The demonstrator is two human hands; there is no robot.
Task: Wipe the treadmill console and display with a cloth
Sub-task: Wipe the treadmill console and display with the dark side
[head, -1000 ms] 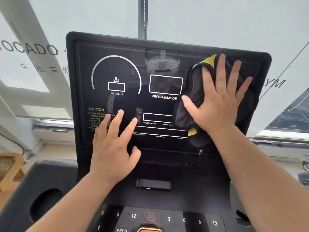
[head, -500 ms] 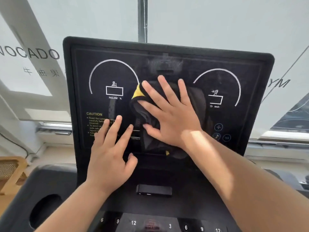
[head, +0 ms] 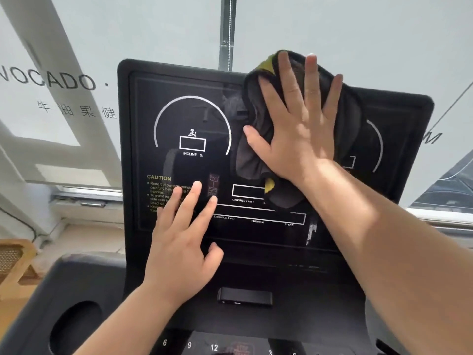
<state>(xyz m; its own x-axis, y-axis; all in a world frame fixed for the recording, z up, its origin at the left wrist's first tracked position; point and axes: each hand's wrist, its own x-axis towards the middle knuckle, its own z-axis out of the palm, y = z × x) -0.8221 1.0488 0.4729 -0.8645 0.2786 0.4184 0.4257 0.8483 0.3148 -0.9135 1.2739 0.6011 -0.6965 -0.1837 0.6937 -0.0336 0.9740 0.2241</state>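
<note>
Head view, single frame. The cloth (head: 249,163) is dark grey to black, with a yellow patch at its top edge and another at its lower edge. It is bunched and creased, not folded flat. It lies against the upper centre of the treadmill display (head: 192,119), and its top edge rides above the display's upper rim. It covers the middle of the panel and part of the right-hand arc gauge. The left arc with the "INCLINE %" box, the yellow "CAUTION" text, and the CALORIES, DISTANCE and TIME labels are uncovered. A pale smear shows on the glossy panel just left of the cloth. The right hand (head: 299,134) lies flat on the cloth, palm down and pressing it to the panel. Its fingers (head: 311,83) are straight, spread and pointing to the top of the frame, thumb out to the left. They are not curled round the fabric. The right forearm enters from the lower right. The left hand (head: 181,249) lies flat at the lower left of the display, fingers straight and slightly apart, tips over the CAUTION text, thumb out to the right. It holds nothing. Below, the console (head: 281,316) carries a small black clip (head: 244,296), a button row (head: 189,345) marked 6, 9, 12 at the bottom edge, and a round cup holder (head: 74,326) at lower left.
</note>
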